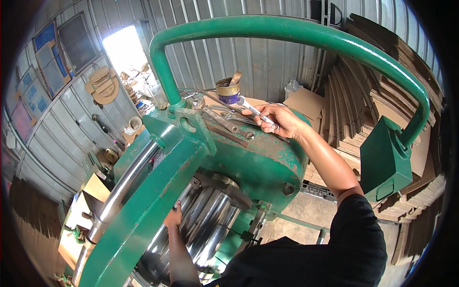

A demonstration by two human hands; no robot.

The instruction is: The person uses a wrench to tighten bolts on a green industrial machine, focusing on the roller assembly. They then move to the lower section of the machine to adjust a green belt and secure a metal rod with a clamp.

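Note:
My right hand point(283, 120) is closed around a combination wrench point(251, 108), held above the top of a green machine point(275, 155). The wrench's open end points up and left, and its ring end shows beneath my fingers. Under it on the machine top lie several other tools, among them a steel bar with a round end point(221, 119) and a ring wrench point(239, 133). My left hand point(173, 217) is down beside the shiny steel rollers point(201, 225), behind the green frame arm point(155, 191). Its fingers look curled, partly hidden, and what they grip cannot be made out.
A thick green tube rail point(267, 29) arches over the machine, ending at a green box point(386, 160) on the right. A tin with a brush point(227, 91) stands behind the tools. Stacked cardboard sheets point(351, 103) line the right; a corrugated metal wall point(272, 62) is behind.

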